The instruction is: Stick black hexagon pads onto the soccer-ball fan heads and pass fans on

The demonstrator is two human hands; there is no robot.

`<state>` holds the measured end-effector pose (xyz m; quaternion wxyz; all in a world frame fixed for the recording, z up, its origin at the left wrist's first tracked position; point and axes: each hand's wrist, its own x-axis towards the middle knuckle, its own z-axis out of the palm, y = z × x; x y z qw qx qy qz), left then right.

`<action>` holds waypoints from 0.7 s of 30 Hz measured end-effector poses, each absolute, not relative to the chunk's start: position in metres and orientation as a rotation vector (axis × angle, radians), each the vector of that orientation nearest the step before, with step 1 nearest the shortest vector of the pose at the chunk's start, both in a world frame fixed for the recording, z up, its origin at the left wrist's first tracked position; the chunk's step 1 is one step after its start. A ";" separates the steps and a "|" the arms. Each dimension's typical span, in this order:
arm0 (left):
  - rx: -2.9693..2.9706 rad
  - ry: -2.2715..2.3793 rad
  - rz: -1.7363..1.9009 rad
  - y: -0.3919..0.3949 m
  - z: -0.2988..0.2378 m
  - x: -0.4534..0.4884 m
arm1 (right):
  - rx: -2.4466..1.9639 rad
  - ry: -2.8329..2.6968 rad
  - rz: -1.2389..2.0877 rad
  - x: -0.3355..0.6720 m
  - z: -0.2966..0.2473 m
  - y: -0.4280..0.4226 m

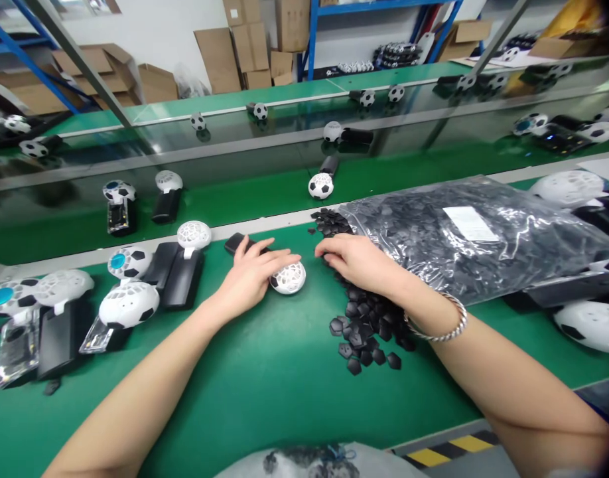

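Note:
My left hand (249, 275) lies over a soccer-ball-patterned device (288, 279), its fingers bent across it and the index finger along the top of the white ball. The device's black handle (237, 243) sticks out beyond the fingers; its middle is hidden under them. My right hand (357, 262) is closed in a pinch above a pile of small black pentagon pieces (364, 325). Whatever sits between those fingertips cannot be made out. Beside that hand lies a large clear plastic bag (418, 226) full of the same black pieces, which spill out at its left end.
Several similar devices (129, 305) lie on the green bench at left, some with clear-backed handles. More white ball parts (590, 325) stand at right. Behind the bench runs a green conveyor (245, 192) carrying a ball device (321, 186). Cardboard boxes (249, 46) are stacked beyond.

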<state>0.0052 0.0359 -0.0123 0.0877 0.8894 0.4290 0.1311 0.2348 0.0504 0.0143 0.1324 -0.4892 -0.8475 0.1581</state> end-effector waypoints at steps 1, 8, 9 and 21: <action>2.636 1.306 0.405 0.038 -0.013 0.003 | -1.343 -2.428 0.576 0.233 0.017 0.048; 2.549 1.291 0.416 0.040 -0.014 -0.001 | -1.064 -2.260 0.879 0.222 0.013 0.040; 2.546 1.290 0.413 0.040 -0.014 -0.001 | -1.022 -2.270 0.797 0.222 0.012 0.040; 2.456 1.219 0.346 0.039 -0.005 -0.001 | -0.828 -2.336 0.677 0.213 -0.001 0.032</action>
